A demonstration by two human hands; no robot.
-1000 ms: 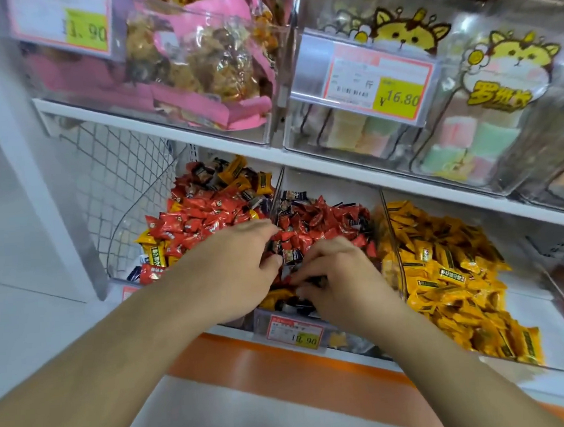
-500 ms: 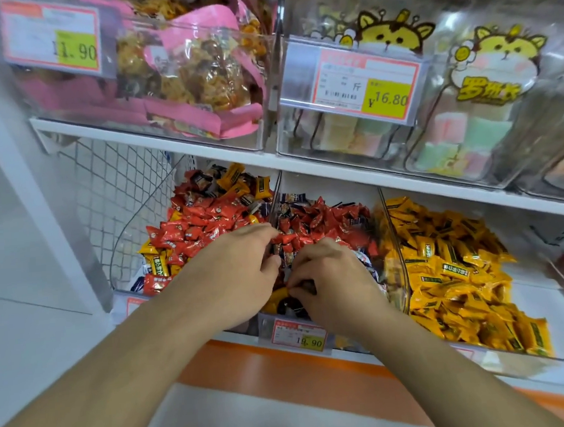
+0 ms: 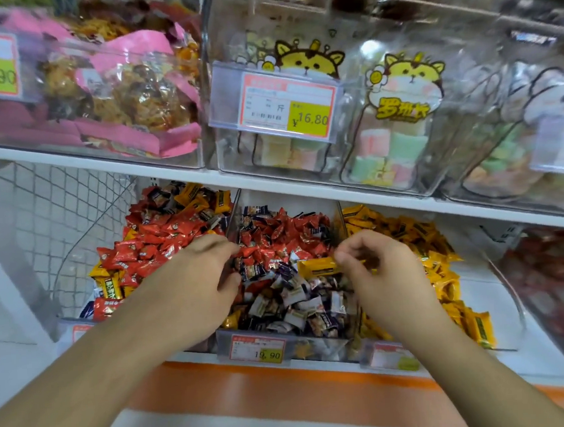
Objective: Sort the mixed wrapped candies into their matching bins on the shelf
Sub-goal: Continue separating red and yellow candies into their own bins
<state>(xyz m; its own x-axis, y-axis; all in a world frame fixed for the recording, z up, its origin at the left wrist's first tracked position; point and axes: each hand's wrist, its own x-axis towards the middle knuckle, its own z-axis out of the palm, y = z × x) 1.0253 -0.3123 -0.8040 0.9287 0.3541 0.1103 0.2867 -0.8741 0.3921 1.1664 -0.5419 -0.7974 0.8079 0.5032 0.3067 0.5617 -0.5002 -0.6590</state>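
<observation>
White shelf (image 3: 272, 184), price tag (image 3: 257, 347), marshmallow bins (image 3: 386, 160) overhead

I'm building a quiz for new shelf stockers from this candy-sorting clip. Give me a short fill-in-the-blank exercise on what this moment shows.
1. The right hand pinches a wrapped candy bar whose wrapper is ____.
2. The clear bin on the far right of the lower shelf holds mostly ____ candies.
3. The yellow price tag on the middle bin's front reads ____.
4. The left hand reaches into the ____ bin of mixed red and dark candies.

Missing words: yellow; yellow; 19.90; middle
</observation>
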